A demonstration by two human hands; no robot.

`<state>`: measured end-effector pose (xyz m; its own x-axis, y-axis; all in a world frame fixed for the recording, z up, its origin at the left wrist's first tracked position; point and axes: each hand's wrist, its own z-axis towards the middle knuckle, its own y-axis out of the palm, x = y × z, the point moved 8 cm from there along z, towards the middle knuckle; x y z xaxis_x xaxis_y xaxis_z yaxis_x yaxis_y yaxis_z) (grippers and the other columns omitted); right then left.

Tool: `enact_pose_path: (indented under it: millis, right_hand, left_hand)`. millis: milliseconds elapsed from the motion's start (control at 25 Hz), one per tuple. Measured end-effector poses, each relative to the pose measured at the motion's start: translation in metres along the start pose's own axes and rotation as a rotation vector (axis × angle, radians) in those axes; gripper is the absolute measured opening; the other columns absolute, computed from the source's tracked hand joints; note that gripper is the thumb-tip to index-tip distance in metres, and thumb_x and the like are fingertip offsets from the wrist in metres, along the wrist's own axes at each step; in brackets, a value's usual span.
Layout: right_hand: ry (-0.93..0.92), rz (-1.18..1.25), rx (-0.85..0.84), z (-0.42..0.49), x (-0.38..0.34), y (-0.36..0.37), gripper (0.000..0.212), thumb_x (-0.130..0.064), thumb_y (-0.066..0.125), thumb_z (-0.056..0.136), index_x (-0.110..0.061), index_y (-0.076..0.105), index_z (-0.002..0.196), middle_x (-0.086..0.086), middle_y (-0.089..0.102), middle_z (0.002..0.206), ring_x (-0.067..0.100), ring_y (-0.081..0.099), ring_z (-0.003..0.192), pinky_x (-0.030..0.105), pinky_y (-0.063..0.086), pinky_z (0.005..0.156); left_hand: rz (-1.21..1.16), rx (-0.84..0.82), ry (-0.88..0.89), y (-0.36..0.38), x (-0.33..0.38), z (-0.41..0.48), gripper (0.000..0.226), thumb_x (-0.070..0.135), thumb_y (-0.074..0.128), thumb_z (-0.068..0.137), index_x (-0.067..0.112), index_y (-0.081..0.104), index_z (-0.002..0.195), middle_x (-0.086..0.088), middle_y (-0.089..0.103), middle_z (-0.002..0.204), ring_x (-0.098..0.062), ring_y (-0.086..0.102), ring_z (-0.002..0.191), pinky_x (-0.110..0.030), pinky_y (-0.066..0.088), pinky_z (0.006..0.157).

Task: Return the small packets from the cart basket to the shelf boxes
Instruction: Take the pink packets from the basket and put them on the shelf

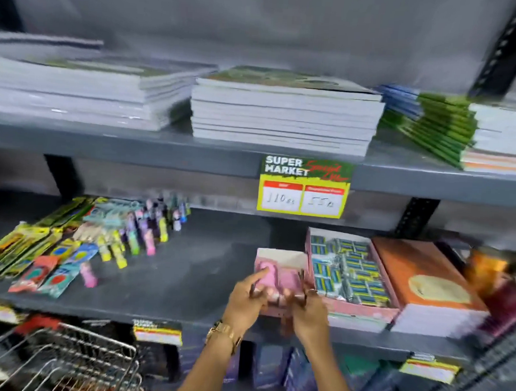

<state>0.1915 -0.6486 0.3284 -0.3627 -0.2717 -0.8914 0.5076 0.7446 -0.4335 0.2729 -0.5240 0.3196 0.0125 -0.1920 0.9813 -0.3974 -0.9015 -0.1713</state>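
At the small pink box (279, 275), your left hand (245, 300) and right hand (308, 314) pinch light, flimsy pink packets (268, 276); fingers narrow, so hold edges.

Both forearms reach forward and up from the bottom edge, close together. The left hand (246, 299) has its fingers (257, 278) curled inward, a gold watch (222, 332) at its wrist. The right hand (308, 311), just beside it, curls likewise; motion blur hides what either grips.

small box (279, 275) left of large box (352, 270)
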Motion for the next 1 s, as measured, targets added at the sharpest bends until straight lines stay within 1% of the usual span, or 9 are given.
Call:
enact_pose_path:
  millis: [80,200,280,360,480,680,800,880,1000]
  right_hand:
    - [0.019,-0.349,-0.015,0.006,0.0,0.004,0.035,-0.027,0.052,0.092,-0.006,0.058,0.119,0.019,0.069,0.106,0.032,0.068,0.095,0.034,0.056,0.08]
    - [0.046,-0.573,-0.039,0.005,-0.014,0.001,0.035,-0.027,0.048,0.093,-0.007,0.055,0.121,0.018,0.065,0.117,0.034,0.061,0.11,0.039,0.05,0.089]
    - [0.042,-0.685,-0.038,0.008,-0.017,-0.001,0.034,-0.026,0.045,0.094,-0.009,0.054,0.122,0.015,0.065,0.119,0.031,0.062,0.111,0.037,0.05,0.089]
    - [0.035,-0.766,-0.02,0.011,-0.017,-0.001,0.031,-0.022,0.042,0.096,-0.009,0.054,0.122,0.013,0.066,0.119,0.028,0.063,0.11,0.035,0.051,0.089]
    - [0.039,-0.779,0.019,0.017,-0.016,0.003,0.03,-0.017,0.04,0.096,-0.01,0.056,0.121,0.012,0.066,0.119,0.028,0.064,0.11,0.037,0.051,0.09]
    - [0.09,-0.768,0.018,0.018,0.0,0.018,0.039,-0.019,0.034,0.097,-0.015,0.044,0.134,0.016,0.063,0.124,0.033,0.061,0.114,0.041,0.051,0.091]
    - [0.11,-0.745,0.061,0.015,-0.001,0.018,0.039,-0.021,0.032,0.097,-0.014,0.045,0.133,0.02,0.061,0.125,0.036,0.059,0.114,0.045,0.05,0.092]
    - [0.031,-0.717,0.105,0.006,-0.018,0.023,0.04,-0.021,0.036,0.096,-0.014,0.043,0.136,0.022,0.061,0.124,0.039,0.06,0.112,0.047,0.05,0.09]
    - [-0.243,-0.631,0.065,-0.04,-0.058,0.076,0.048,-0.034,0.04,0.096,-0.023,0.039,0.143,0.018,0.058,0.133,0.041,0.061,0.11,0.049,0.051,0.087]
  left_hand:
    - [0.139,-0.092,-0.005,0.003,0.001,0.011,0.049,0.012,0.059,0.086,0.028,0.05,0.131,-0.004,0.058,0.09,-0.008,0.052,0.057,-0.031,0.06,0.063]
    - [0.457,-0.223,-0.038,0.002,-0.001,0.018,0.049,0.029,0.046,0.096,0.038,0.03,0.141,-0.005,0.06,0.091,-0.007,0.053,0.043,-0.016,0.049,0.046]
    - [0.762,-0.226,-0.013,-0.001,-0.004,0.022,0.049,0.044,0.041,0.094,0.052,0.022,0.139,-0.01,0.066,0.102,-0.025,0.067,0.071,-0.026,0.057,0.071]
    - [0.995,-0.201,0.029,-0.003,0.0,0.023,0.051,0.046,0.037,0.094,0.051,0.016,0.141,-0.019,0.063,0.114,-0.037,0.062,0.1,-0.039,0.052,0.091]
    - [1.183,-0.166,0.123,0.006,0.009,0.019,0.054,0.038,0.034,0.097,0.041,0.011,0.146,-0.02,0.06,0.117,-0.037,0.059,0.106,-0.041,0.048,0.09]
    - [1.283,-0.126,0.178,0.007,0.002,0.021,0.057,0.036,0.036,0.098,0.033,0.008,0.147,-0.02,0.065,0.11,-0.039,0.063,0.097,-0.041,0.049,0.073]
    - [1.263,-0.042,0.269,-0.001,0.012,0.011,0.058,0.038,0.044,0.093,0.031,0.021,0.146,-0.017,0.071,0.093,-0.038,0.069,0.083,-0.035,0.039,0.058]
    - [1.31,0.042,0.251,-0.023,0.015,-0.001,0.057,0.043,0.059,0.082,0.038,0.042,0.136,-0.01,0.073,0.067,-0.03,0.071,0.059,-0.027,0.03,0.047]
    - [1.125,0.124,0.171,-0.079,-0.005,-0.031,0.066,0.038,0.057,0.085,0.037,0.025,0.144,-0.014,0.072,0.067,-0.035,0.069,0.059,-0.03,0.037,0.046]
